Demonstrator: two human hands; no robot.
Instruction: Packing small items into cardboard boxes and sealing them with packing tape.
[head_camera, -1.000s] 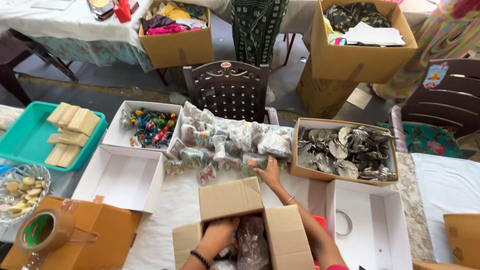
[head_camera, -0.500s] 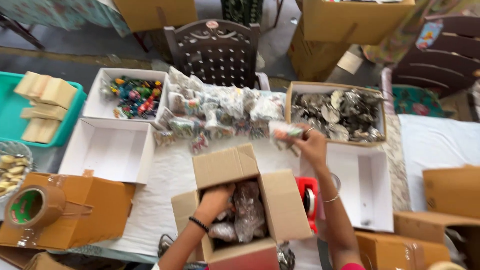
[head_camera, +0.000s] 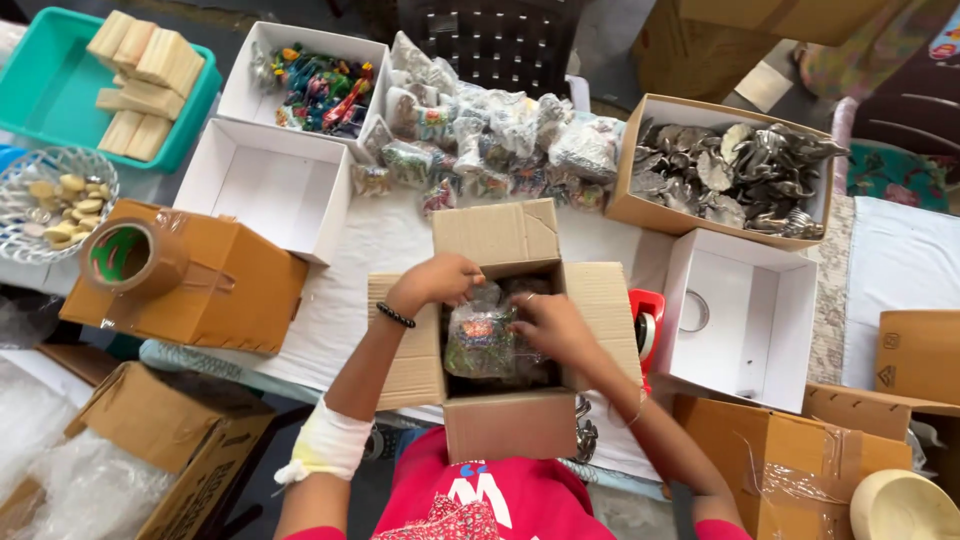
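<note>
Packet: clear plastic packet of small colourful items (head_camera: 482, 338), inside the open cardboard box (head_camera: 510, 425) at table centre.
Right hand (head_camera: 548, 326): in the box, fingers curled on the packet's 3 o'clock side, grasping it.
Left hand (head_camera: 437, 282): at the box's 11 o'clock rim, fingers closed on the packet's top.
Progress: box already part filled with packets; flaps open, unsealed.
Left to pack: heap of similar packets (head_camera: 490, 145) at 12 o'clock.
Around: empty white box (head_camera: 262, 190) at 10 o'clock; brown tape roll (head_camera: 125, 255) at 9 o'clock; box of metal pieces (head_camera: 735, 170) at 2 o'clock.
</note>
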